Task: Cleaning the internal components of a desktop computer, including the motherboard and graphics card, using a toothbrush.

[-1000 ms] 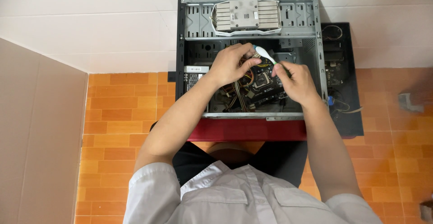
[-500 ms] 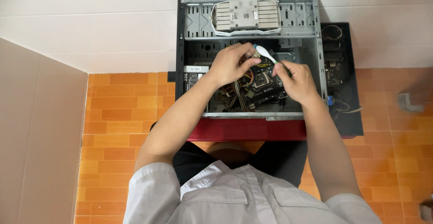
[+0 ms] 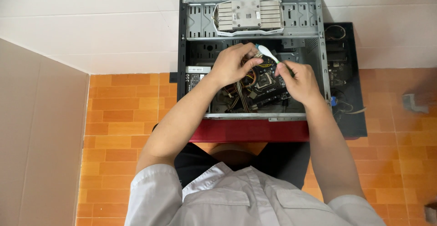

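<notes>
An open grey computer case (image 3: 182, 48) lies on its side on a red stand (image 3: 246, 131). Both my hands are inside it, over the dark motherboard (image 3: 268, 89). My right hand (image 3: 298, 82) pinches the lower end of a slim white brush (image 3: 269, 54) with a teal tip. The fingertips of my left hand (image 3: 232, 64) close on the brush's upper end, just above a bundle of coloured cables (image 3: 241, 94). What lies under my palms is hidden.
A finned silver card (image 3: 248, 15) lies across the case's upper bay. A power supply (image 3: 195, 73) sits at the case's left. A black side panel (image 3: 350, 112) with loose wires lies to the right. Orange tiled floor (image 3: 118, 116) and a white wall surround it.
Almost nothing has moved; both hands stay at the same spot over the motherboard, with only slight shifts of the brush.
</notes>
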